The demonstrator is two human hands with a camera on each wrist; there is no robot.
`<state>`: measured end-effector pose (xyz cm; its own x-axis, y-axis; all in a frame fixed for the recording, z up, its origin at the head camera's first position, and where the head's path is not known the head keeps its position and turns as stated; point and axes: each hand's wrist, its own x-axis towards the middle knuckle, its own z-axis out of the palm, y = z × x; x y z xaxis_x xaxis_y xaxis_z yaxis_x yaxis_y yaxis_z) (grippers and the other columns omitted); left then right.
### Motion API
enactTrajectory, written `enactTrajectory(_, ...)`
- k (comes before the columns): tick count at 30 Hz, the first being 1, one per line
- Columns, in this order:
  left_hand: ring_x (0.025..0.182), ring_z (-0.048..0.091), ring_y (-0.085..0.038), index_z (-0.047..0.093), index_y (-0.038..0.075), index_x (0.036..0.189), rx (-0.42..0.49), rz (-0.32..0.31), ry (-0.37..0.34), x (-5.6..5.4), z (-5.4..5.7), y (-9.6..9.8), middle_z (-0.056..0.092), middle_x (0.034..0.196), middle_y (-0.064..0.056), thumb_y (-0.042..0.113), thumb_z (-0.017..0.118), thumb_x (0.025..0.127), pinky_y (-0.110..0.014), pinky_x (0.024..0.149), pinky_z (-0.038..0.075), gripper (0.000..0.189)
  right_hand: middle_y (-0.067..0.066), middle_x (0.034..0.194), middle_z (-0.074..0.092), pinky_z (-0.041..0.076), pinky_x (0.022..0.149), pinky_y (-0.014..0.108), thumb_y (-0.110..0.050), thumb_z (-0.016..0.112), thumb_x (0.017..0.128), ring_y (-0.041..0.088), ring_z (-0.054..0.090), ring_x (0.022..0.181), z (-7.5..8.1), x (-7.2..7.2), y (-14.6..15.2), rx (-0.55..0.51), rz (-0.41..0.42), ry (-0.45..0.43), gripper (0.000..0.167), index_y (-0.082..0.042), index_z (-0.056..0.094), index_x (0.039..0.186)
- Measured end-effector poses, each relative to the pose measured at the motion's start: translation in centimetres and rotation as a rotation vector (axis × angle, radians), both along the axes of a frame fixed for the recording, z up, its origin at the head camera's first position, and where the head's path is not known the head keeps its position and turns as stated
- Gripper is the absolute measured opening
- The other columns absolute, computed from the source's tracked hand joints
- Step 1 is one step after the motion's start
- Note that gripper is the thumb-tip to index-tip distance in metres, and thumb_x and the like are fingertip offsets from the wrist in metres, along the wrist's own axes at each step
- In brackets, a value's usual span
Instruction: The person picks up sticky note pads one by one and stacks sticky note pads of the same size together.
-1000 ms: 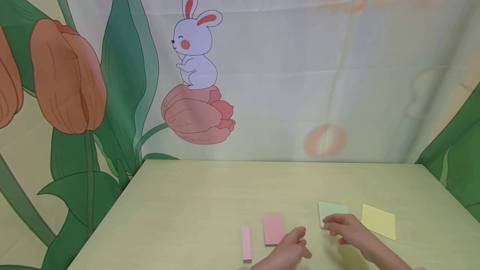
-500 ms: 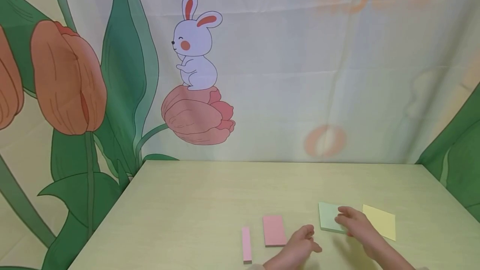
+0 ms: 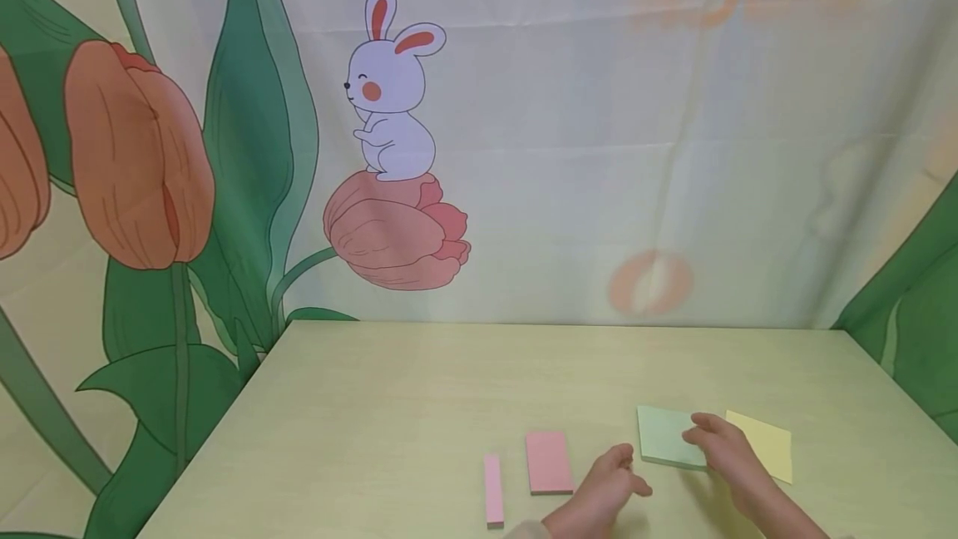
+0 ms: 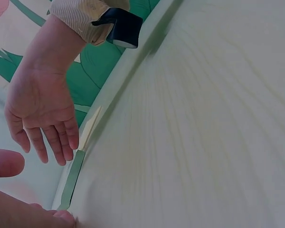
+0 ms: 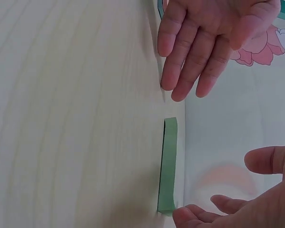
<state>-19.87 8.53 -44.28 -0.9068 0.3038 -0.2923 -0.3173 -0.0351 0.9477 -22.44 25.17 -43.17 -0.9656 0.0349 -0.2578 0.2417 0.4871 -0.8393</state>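
A light green pad of paper (image 3: 662,435) lies on the table, its edge side-on in both wrist views. Over its right end my right hand (image 3: 733,456) hovers in the head view, fingers loosely bent and holding nothing; in the right wrist view its fingertips are right by the pad's end. My left hand (image 3: 604,489) is left of the green pad, palm turned inward, thumb and fingers apart, with nothing in it. Close on its left lies a pink rectangular pad (image 3: 549,462). Farther left is a narrow pink strip-shaped pad (image 3: 493,491).
A yellow square of paper (image 3: 774,446) lies right of the green pad, partly behind the right hand. The pale wood-grain table (image 3: 419,389) meets a printed curtain (image 3: 539,190) with a rabbit and tulips at its back edge. A dark wrist camera (image 4: 126,28) sits at the right sleeve.
Both hands have shifted to the right. The right hand has drawn off the green pad's left part, so more of it shows. The papers keep their places.
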Motion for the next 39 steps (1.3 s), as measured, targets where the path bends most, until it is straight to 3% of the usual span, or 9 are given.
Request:
enactTrajectory(5, 0.126, 0.024, -0.044, 0.033, -0.009, 0.129, 0.015, 0.011, -0.038, -0.4, -0.2, 0.4, 0.032, 0.134, -0.029, -0.007, 0.051, 0.07, -0.059, 0.101, 0.015, 0.062, 0.035, 0.133, 0.026, 0.03, 0.093, 0.057, -0.024, 0.038, 0.09, 0.044, 0.035, 0.114, -0.3, -0.3, 0.3, -0.011, -0.024, -0.02, 0.058, 0.011, 0.02, 0.133)
enactTrajectory(14, 0.125, 0.028, -0.042, 0.034, -0.008, 0.129, 0.007, -0.013, -0.054, -0.9, -0.5, 0.7, 0.036, 0.133, -0.027, -0.006, 0.051, 0.072, -0.06, 0.101, 0.016, 0.059, 0.033, 0.136, 0.018, 0.04, 0.088, 0.045, -0.023, 0.039, 0.088, 0.048, 0.024, 0.123, -0.8, -0.4, 0.6, -0.116, -0.073, -0.043, 0.06, 0.01, 0.018, 0.134)
enactTrajectory(21, 0.125, 0.028, -0.042, 0.033, -0.009, 0.129, -0.004, -0.024, -0.059, -1.0, -0.5, 0.7, 0.036, 0.133, -0.027, -0.006, 0.051, 0.073, -0.059, 0.101, 0.016, 0.058, 0.032, 0.136, 0.02, 0.042, 0.082, 0.037, -0.022, 0.04, 0.087, 0.046, 0.028, 0.122, -1.1, -0.5, 0.7, -0.155, -0.084, -0.051, 0.061, 0.011, 0.018, 0.133)
enactTrajectory(39, 0.117, 0.04, -0.04, 0.04, -0.01, 0.123, -0.112, -0.003, 0.011, -0.6, -1.0, -0.2, 0.049, 0.121, -0.022, -0.003, 0.052, 0.075, -0.054, 0.099, 0.028, 0.05, 0.03, 0.132, 0.028, 0.044, 0.08, 0.036, -0.021, 0.041, 0.089, 0.041, 0.038, 0.113, -1.0, 0.4, 0.2, -0.204, -0.063, -0.061, 0.054, 0.01, 0.025, 0.13)
